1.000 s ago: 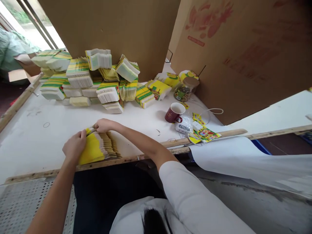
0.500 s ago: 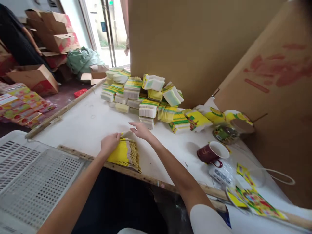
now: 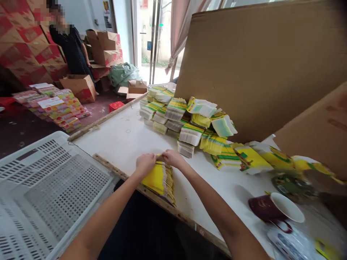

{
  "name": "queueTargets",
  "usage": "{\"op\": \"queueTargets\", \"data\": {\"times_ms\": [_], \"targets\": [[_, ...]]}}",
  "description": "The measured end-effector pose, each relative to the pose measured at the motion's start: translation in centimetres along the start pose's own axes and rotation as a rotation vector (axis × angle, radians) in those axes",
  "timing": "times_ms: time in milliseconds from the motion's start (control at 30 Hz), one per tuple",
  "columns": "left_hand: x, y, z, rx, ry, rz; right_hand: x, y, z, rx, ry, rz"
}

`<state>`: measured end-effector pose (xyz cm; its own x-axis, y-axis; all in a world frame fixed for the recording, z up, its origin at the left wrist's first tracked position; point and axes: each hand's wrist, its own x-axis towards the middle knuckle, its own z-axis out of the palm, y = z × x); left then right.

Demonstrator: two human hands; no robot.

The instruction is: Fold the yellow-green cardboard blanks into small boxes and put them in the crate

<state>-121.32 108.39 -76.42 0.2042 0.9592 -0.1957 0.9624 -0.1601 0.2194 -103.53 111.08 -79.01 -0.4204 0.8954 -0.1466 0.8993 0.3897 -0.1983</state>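
A fanned stack of flat yellow packets (image 3: 155,177) lies on the white tabletop at its near wooden edge. My left hand (image 3: 146,164) is closed at the stack's far left corner, with its fingers pinching the raised edge of a top packet. At the other end of that same edge, my right hand (image 3: 172,158) is closed, fingertips bent onto it. The two hands are almost touching. My fingers cover most of the pinched edge. Beyond them, bundles of yellow, green and white packets (image 3: 191,134) are piled up.
A maroon mug (image 3: 261,207) stands at the right, beside a plastic-wrapped item (image 3: 288,240). On the left is a white perforated crate (image 3: 62,187). Large cardboard sheets (image 3: 244,61) rise behind the table. A person in dark clothes (image 3: 73,50) stands among cartons (image 3: 81,88) at the back left.
My right hand, fingers spread before, has come to the packet's edge and closed on it. My left hand keeps its grip. The view has swung left and up, bringing the person into fuller sight.
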Motion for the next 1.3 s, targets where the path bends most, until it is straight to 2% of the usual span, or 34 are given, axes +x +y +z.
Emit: {"op": "queueTargets", "data": {"times_ms": [433, 600, 700, 1000, 1133, 1300], "targets": [[-0.4, -0.2, 0.4, 0.048, 0.016, 0.001, -0.2, 0.3, 1.1, -0.099, 0.026, -0.088], [-0.5, 0.0, 0.5, 0.044, 0.026, -0.013, 0.2, 0.2, 0.7, -0.116, 0.012, -0.097], [-0.6, 0.0, 0.5, 0.047, 0.036, -0.014, 0.8, -0.2, 0.3, -0.097, 0.013, -0.046], [-0.4, -0.1, 0.3, 0.057, 0.065, -0.039, 1.9, -2.8, 0.6, 0.075, 0.101, 0.266], [-0.5, 0.1, 0.0, 0.068, 0.036, -0.069, 1.5, -2.9, 0.5, 0.177, 0.067, 0.293], [0.0, 0.2, 0.1, 0.081, -0.013, -0.073, 0.9, -1.3, 1.4, 0.322, 0.007, 0.278]]}}
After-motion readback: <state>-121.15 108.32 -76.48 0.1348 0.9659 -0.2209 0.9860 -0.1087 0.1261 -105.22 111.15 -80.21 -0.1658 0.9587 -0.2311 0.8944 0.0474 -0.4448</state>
